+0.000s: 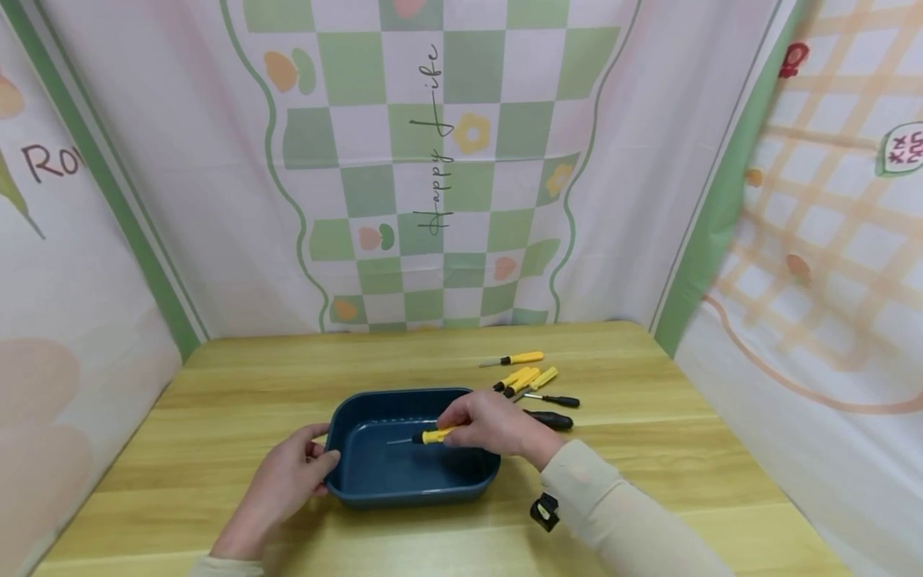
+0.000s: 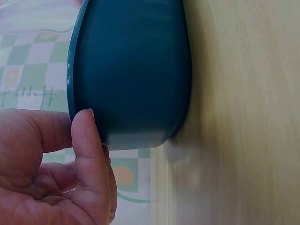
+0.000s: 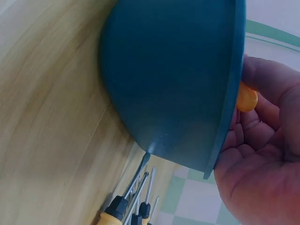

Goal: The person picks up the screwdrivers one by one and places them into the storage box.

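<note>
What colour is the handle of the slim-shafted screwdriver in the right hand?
The handle is yellow; the head view shows it best.

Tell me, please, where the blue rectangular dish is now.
In the head view, the dish sits below centre, slightly left, on the table, gripped by the left hand, the right hand holding a yellow-handled screwdriver over it.

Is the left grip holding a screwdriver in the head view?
No, the left grip holds one end of the dark blue rectangular dish, while the right grip holds a yellow-handled screwdriver.
</note>
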`<state>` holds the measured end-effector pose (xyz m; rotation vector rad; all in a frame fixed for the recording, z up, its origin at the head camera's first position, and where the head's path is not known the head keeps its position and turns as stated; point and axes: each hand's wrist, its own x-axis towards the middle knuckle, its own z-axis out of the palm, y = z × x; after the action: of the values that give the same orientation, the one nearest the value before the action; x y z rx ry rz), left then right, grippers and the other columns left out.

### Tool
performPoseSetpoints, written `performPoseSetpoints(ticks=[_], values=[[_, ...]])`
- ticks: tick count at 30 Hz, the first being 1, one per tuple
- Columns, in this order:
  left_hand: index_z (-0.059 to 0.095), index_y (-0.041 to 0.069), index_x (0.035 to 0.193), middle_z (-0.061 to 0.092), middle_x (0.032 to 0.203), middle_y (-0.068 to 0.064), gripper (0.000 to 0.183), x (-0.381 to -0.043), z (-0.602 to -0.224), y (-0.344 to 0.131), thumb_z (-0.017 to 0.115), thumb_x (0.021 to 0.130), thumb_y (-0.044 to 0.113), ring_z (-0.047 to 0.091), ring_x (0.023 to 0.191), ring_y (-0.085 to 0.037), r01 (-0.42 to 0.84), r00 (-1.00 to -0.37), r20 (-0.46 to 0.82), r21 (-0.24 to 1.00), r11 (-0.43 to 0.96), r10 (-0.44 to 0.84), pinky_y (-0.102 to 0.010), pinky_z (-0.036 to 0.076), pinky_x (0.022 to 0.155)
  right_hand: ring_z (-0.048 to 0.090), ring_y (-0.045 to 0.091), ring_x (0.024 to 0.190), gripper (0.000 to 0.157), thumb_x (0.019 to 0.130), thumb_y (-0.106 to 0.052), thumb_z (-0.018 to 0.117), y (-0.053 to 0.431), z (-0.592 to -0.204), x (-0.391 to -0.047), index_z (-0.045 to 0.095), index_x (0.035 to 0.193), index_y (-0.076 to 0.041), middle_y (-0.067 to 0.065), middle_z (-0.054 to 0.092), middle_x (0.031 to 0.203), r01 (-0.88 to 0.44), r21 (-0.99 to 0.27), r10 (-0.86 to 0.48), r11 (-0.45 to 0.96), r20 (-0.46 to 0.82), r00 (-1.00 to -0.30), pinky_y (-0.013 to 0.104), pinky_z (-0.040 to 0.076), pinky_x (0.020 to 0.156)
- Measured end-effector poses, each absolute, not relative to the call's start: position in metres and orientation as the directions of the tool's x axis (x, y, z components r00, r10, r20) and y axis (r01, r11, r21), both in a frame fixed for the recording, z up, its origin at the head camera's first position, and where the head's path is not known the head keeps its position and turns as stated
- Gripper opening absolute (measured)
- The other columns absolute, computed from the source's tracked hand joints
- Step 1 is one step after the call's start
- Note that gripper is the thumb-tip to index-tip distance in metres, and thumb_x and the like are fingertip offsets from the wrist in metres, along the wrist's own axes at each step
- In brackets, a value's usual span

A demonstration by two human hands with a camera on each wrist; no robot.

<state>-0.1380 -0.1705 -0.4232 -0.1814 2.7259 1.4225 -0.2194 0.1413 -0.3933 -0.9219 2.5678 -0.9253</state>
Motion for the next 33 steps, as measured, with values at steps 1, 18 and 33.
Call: performPoseSetpoints(ticks=[1,18,33], values=[[0.053,0.000,0.147,0.063,0.101,-0.010,0.050,-0.1380,-0.4232,-0.1705,0.066,0.101,0.015,0.063,0.069,-0.018,-0.132,-0.991,-0.108,0.813,0.568,-0.075,-0.032,0.059,0.059,0.066,0.008,0.087,0.019,0.096,-0.017,0.076,0.1405,-0.3934,-0.2193,0.079,0.114,-0.010,-0.002,0.078,0.105,-0.483,-0.638,-0.645,0.600,-0.029,-0.764,0.027,0.059,0.077],[0.053,0.001,0.148,0.063,0.103,-0.010,0.050,-0.1363,-0.4225,-0.1690,0.066,0.101,0.015,0.062,0.070,-0.018,-0.147,-0.989,-0.118,0.814,0.561,-0.088,-0.031,0.059,0.060,0.068,0.010,0.095,0.025,0.095,-0.021,0.078,0.1345,-0.3949,-0.2154,0.079,0.117,-0.009,-0.003,0.078,0.107,-0.471,-0.582,-0.614,0.663,-0.063,-0.787,0.035,0.060,0.087],[0.054,0.001,0.147,0.063,0.101,-0.010,0.049,-0.1367,-0.4235,-0.1689,0.066,0.101,0.015,0.062,0.068,-0.017,-0.138,-0.990,-0.107,0.814,0.564,-0.088,-0.030,0.057,0.057,0.069,0.008,0.093,0.026,0.095,-0.021,0.078,0.1324,-0.3957,-0.2143,0.077,0.118,-0.009,-0.002,0.078,0.108,-0.468,-0.582,-0.615,0.665,-0.072,-0.785,0.035,0.061,0.088]])
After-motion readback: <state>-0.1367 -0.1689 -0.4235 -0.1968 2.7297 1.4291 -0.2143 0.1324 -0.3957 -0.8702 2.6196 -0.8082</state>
